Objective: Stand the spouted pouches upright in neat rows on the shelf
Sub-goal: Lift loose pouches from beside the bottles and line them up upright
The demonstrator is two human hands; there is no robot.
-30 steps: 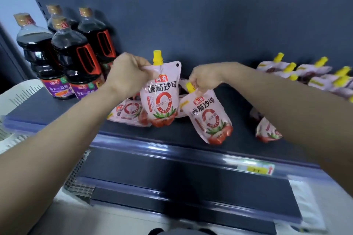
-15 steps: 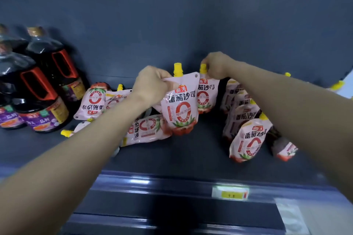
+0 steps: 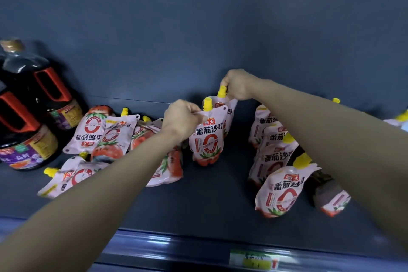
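Two pouches stand upright mid-frame on the shelf [image 3: 209, 203]: left hand [image 3: 181, 118] pinches the front pouch [image 3: 207, 139] top, right hand [image 3: 237, 84] pinches the rear pouch [image 3: 230, 109] behind it.

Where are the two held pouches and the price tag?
Front pouch [image 3: 207, 139]: head view, middle of its printed face.
Rear pouch [image 3: 231, 112]: head view, its visible right edge.
Price tag [image 3: 254, 259]: head view, centre of the label.

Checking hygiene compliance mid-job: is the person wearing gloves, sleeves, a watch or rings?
No. The left grip and right grip are ungloved, with no rings or watch visible. The left forearm and right forearm are bare; no sleeve enters the frame.
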